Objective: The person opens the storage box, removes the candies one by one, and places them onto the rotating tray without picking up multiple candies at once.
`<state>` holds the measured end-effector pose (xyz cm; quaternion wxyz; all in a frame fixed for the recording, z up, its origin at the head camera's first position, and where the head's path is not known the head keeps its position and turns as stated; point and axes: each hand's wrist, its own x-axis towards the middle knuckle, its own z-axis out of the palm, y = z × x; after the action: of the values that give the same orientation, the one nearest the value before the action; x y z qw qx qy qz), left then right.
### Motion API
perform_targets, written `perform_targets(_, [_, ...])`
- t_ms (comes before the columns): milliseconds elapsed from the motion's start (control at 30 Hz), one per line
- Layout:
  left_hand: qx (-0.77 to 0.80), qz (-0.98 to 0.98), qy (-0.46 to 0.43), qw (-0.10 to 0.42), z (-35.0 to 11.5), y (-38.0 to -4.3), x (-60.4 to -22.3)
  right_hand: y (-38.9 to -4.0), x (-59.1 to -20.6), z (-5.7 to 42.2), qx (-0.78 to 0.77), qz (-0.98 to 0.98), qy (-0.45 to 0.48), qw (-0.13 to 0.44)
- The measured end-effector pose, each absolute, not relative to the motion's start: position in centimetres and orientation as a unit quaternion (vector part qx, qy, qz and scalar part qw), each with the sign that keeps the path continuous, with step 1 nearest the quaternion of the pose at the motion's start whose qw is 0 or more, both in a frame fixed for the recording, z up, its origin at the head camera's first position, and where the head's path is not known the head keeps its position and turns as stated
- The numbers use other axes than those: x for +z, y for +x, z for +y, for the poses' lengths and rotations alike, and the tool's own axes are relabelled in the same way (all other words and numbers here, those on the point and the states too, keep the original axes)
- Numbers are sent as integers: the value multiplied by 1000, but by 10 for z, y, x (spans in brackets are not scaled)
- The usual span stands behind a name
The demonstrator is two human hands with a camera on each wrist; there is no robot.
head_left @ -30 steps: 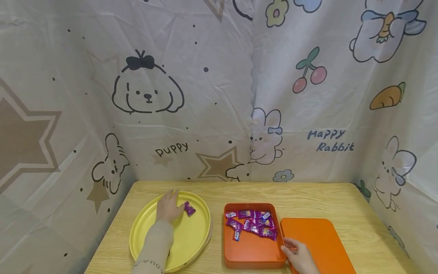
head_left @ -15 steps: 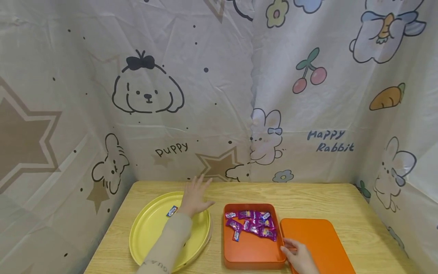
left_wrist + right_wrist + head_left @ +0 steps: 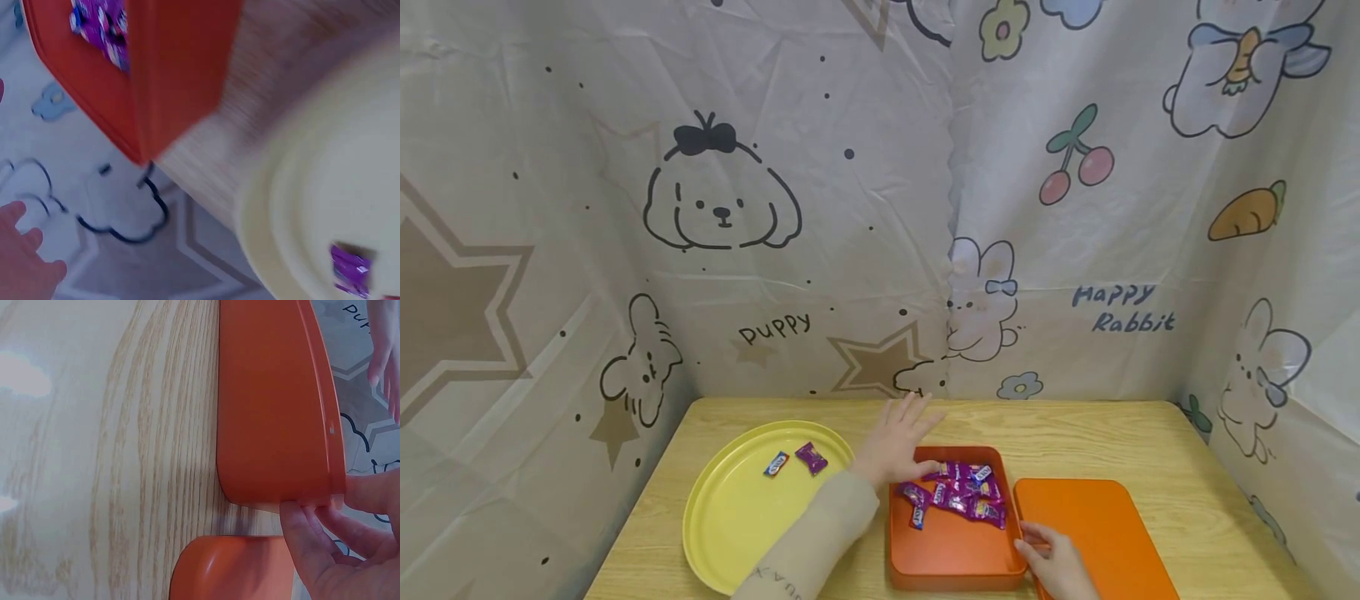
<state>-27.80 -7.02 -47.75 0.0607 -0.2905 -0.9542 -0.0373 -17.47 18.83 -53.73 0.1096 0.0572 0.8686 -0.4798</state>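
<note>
My left hand (image 3: 897, 443), fingers spread and nothing in them, reaches over the back left corner of the orange box (image 3: 958, 550). Several purple-wrapped candies (image 3: 955, 496) lie in the back part of this box. With thumb and fingers, my right hand (image 3: 1054, 557) grips the box's right wall near the front; the right wrist view shows the thumb (image 3: 369, 490) at the rim and the fingers against the outer side. Left of the box, the round yellow tray (image 3: 707, 525) holds a purple candy (image 3: 811, 458) and a smaller blue-and-white one (image 3: 777, 464). My left sleeve hides part of the tray.
An orange lid (image 3: 1097, 525) lies flat on the wooden table (image 3: 1075, 433), right of the box and partly under my right hand. A printed curtain (image 3: 865, 275) hangs behind the table and along both sides.
My left hand has moved right, from the yellow tray to the box's back left corner, uncovering both candies on the tray. My right hand keeps its grip on the box.
</note>
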Motion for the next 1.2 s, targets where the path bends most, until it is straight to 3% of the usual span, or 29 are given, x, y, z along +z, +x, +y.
perform_targets(333, [57,-932,-355,52,-22,-261,-484,-175,-538,187,-478,870,60,109])
perform_targets(1200, [60,-899,-429,-66,39,-255,-514,-174,-537,190,-500,859,54,96])
